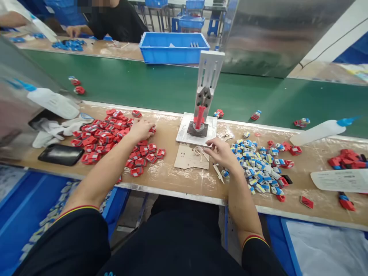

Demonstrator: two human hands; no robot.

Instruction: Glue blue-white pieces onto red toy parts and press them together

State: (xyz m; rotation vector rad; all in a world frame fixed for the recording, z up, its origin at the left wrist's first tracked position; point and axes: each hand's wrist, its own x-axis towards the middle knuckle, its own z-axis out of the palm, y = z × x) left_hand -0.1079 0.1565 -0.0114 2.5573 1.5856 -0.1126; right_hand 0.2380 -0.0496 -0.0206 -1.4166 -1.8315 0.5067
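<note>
My left hand (140, 130) reaches over the right part of a pile of red toy-car pieces (100, 136); its fingers rest at a red piece by their tips, and whether they grip it is hidden. My right hand (220, 151) is in front of the metal press (204, 92), thumb and fingers curled close near the base plate's corner; anything between them is too small to make out. Under the press's red part (200, 117) sits a dark block. Right of my right hand lies a heap of blue-and-white pieces (261, 165). A cardboard scrap (186, 157) holds rubber bands.
White bottles with blue tips (54, 102) stand or lean at left and right. A black phone (61, 154) and gloves lie left. Behind, a green conveyor (115, 84) carries small toy cars; a blue bin (174, 53) and another person (120, 23) are beyond.
</note>
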